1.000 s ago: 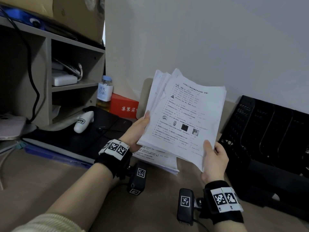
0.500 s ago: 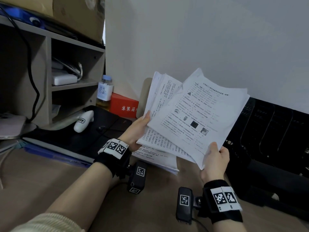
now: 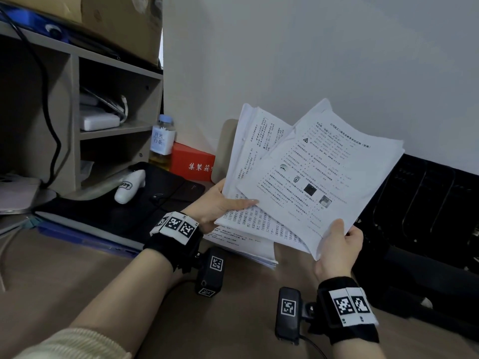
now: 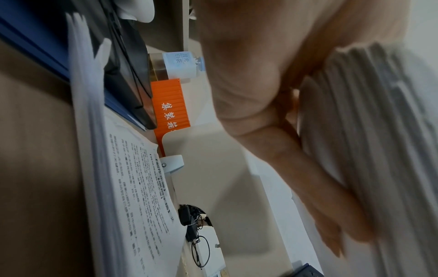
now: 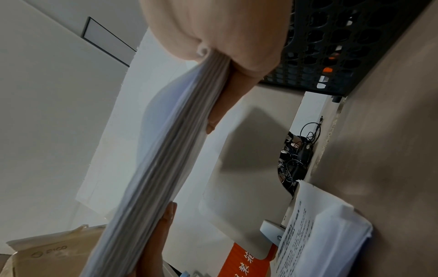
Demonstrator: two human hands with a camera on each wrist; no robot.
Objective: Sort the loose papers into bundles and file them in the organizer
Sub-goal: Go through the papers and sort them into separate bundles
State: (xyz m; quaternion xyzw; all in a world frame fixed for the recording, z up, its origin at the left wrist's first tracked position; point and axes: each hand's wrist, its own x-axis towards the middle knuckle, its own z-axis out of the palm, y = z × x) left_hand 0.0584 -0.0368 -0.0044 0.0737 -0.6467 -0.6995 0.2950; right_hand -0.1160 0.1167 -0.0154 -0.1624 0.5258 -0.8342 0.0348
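Observation:
My right hand (image 3: 337, 244) grips the lower corner of a thick bundle of printed papers (image 3: 321, 174), thumb on top; the right wrist view shows the bundle's edge (image 5: 166, 150) pinched between thumb and fingers. My left hand (image 3: 220, 203) holds a second bundle (image 3: 251, 156) by its left edge, thumb across the top sheet, fingers behind it (image 4: 284, 150). The right bundle overlaps the left one and is tilted to the right. More papers (image 3: 241, 244) lie flat on the desk beneath both hands. The black mesh organizer (image 3: 425, 208) lies on its side to the right.
A red box (image 3: 193, 161) and a labelled bottle (image 3: 162, 141) stand by the wall. A black pad (image 3: 134, 203) with a white device (image 3: 128, 186) lies left, below a shelf unit (image 3: 77, 112). Brown desk (image 3: 103, 294) shows in front.
The single stack has been split: my right hand has drawn the top bundle rightwards and turned it clockwise, while my left hand kept the lower bundle in place.

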